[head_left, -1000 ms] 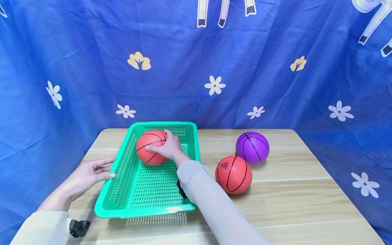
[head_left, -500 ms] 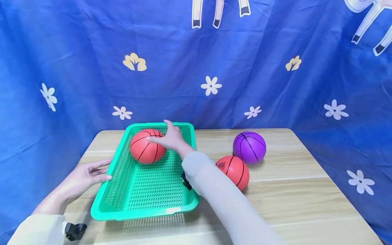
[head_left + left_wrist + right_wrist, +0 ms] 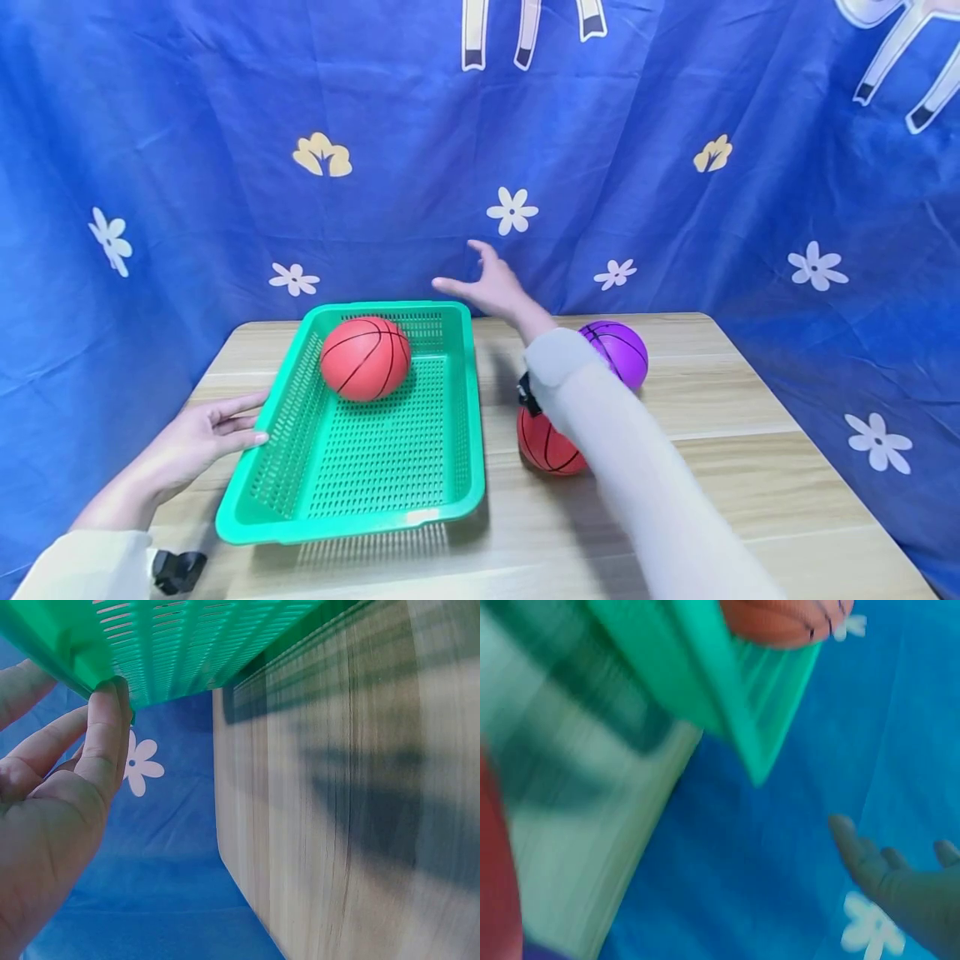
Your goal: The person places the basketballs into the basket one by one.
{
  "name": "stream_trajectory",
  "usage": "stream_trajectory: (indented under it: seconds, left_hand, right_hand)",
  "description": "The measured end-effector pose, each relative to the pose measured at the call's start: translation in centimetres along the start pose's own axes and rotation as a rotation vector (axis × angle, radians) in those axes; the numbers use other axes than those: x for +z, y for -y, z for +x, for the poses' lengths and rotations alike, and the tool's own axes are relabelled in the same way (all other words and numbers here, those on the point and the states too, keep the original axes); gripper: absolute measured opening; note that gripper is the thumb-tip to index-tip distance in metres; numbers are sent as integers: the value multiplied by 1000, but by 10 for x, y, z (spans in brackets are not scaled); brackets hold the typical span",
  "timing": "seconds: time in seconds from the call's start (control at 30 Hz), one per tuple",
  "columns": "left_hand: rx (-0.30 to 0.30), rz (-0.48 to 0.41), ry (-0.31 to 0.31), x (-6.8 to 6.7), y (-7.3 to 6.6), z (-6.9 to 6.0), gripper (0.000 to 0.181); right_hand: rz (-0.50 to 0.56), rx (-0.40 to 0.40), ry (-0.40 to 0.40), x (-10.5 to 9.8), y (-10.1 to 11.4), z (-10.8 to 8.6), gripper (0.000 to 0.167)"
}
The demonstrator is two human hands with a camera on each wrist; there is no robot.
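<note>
A red basketball (image 3: 365,358) lies at the back left inside the green basket (image 3: 476,450). My left hand (image 3: 197,446) touches the basket's left rim with extended fingers; the left wrist view shows the fingertips of this hand (image 3: 67,765) against the rim (image 3: 52,664). My right hand (image 3: 495,287) is in the air beyond the basket's back right corner, fingers spread, holding nothing. In the right wrist view this hand (image 3: 907,889) is apart from the basket (image 3: 727,690). Under my right forearm, partly hidden, are another red ball (image 3: 547,446) and a purple ball (image 3: 618,350).
The basket and balls stand on a wooden table (image 3: 720,467). Behind and beside the table hangs a blue curtain (image 3: 405,208) with white flowers. A black device (image 3: 178,572) is on my left wrist, and another (image 3: 528,395) on my right.
My right hand has let go of the red ball in the basket and moved up and right, out over the table's back edge. My left hand stays at the rim.
</note>
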State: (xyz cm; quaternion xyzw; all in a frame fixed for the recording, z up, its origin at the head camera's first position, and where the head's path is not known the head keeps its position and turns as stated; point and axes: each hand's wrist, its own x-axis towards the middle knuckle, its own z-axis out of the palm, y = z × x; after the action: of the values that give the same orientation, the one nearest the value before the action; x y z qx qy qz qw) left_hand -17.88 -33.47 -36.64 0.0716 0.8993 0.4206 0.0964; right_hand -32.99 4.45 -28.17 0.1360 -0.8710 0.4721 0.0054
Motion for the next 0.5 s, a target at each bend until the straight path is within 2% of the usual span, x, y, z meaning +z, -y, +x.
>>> stream_trajectory:
  seconds: [0.27, 0.5]
  left_hand:
    - [-5, -19, 3, 0, 1, -1, 72]
    - [-1, -17, -4, 0, 3, -1, 72]
  right_hand:
    - [161, -9, -31, -59, -35, -5, 81]
    - [124, -35, -50, -99, -61, -17, 78]
